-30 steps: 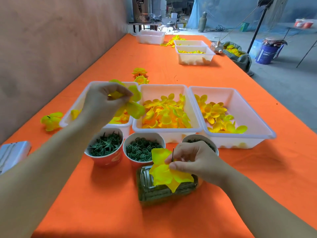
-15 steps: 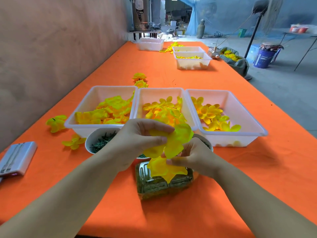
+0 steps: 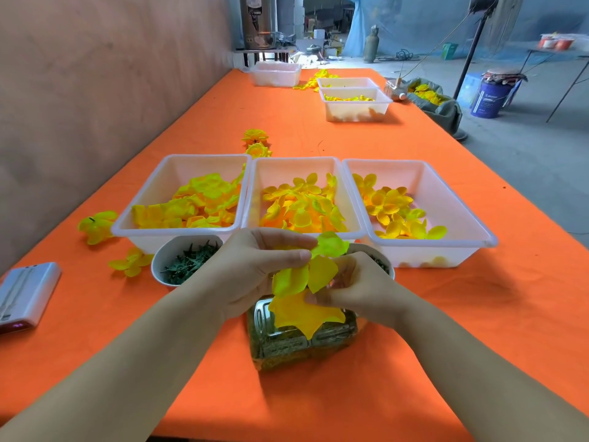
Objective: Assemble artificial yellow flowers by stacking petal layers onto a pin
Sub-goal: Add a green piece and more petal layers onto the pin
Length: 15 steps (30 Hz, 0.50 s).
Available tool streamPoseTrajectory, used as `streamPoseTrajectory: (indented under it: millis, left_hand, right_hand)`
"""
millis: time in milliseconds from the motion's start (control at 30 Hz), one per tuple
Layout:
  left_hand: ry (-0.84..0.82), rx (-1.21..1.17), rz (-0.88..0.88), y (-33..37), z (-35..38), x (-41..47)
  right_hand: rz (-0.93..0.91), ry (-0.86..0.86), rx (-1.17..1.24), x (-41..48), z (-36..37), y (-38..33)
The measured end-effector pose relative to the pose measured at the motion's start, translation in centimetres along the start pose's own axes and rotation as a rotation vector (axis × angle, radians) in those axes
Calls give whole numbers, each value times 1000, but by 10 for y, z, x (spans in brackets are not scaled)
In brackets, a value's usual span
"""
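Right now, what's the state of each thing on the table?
Left hand, pinching upper petal layer.
Right hand, holding lower petal layer.
Left tray, partly filled with petals.
Middle tray, partly filled with petals.
Right tray, partly filled with petals.
Cup, holds green parts.

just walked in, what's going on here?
A person is building a yellow flower by hand above a clear container on the orange table. The left hand pinches a loose petal layer and holds it over the partly built flower gripped in the right hand. The pin is hidden by petals. Three white bins of petals and a cup of green parts sit just behind.
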<state>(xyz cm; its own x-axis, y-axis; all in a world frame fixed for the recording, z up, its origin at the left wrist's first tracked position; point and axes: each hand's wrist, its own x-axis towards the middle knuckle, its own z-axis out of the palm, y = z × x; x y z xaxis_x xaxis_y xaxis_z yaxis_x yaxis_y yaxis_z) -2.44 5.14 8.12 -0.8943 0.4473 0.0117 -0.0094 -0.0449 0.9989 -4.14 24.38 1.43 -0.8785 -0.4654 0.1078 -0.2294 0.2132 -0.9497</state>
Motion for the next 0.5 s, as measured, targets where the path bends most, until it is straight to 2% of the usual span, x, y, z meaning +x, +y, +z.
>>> streamPoseTrajectory:
  millis: [167,300,500]
  left_hand:
    - [63,-85,-82,-12,-10,3]
    - [28,-115,-162,-11,-17,2]
    - [118,-137,-164,-15,-10,2]
  right_hand:
    - [5,-12,33,0,1,-1]
    - [16,-31,19,0,1,-2]
    - [42,-46,120,-3,1,-5]
